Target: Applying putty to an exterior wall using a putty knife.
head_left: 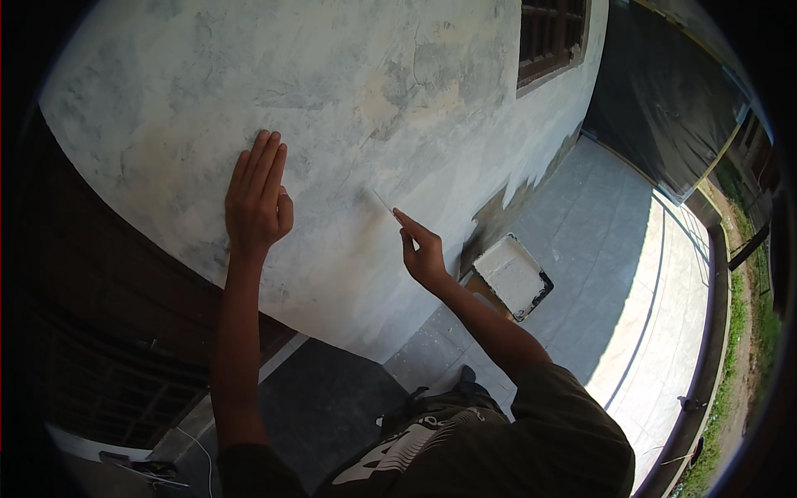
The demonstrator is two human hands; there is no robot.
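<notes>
My left hand lies flat against the patchy white and grey wall, its fingers stretched upward and holding nothing. To the right and a little lower, my right hand is closed on a thin, flat, pale blade. The blade shows nearly edge-on, with its far end at or very close to the wall. Its grip is hidden in my fingers, so its exact kind does not show.
A white-coated rectangular tray with dark, smeared edges sits low by the wall, right of my right forearm. A barred window is at upper right. A dark wooden door stands at left. Grey tiles cover the floor.
</notes>
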